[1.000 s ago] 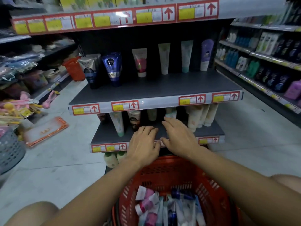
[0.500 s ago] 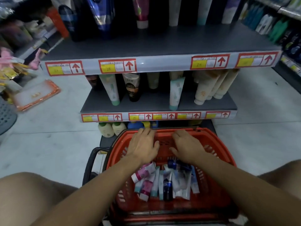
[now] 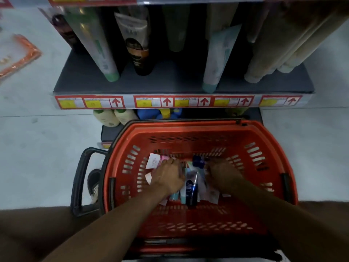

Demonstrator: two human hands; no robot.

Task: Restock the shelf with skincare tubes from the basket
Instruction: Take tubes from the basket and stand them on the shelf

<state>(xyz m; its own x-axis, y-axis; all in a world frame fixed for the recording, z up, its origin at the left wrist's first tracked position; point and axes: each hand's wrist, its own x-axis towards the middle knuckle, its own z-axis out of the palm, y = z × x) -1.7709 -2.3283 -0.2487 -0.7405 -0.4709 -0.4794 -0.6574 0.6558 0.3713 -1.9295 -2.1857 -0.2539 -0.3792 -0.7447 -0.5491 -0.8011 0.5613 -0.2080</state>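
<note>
Down at frame centre, both hands, left hand [image 3: 168,177] and right hand [image 3: 221,176], rest on the tubes [image 3: 191,188] in the red basket [image 3: 264,214], grip unclear, tubes lengthwise toward the shelf [image 3: 170,82] above.

We have one head-worn view, looking steeply down and forward from close above the red basket [image 3: 268,140], with the grey shelf [image 3: 170,82] just beyond it filling the upper frame.
</note>
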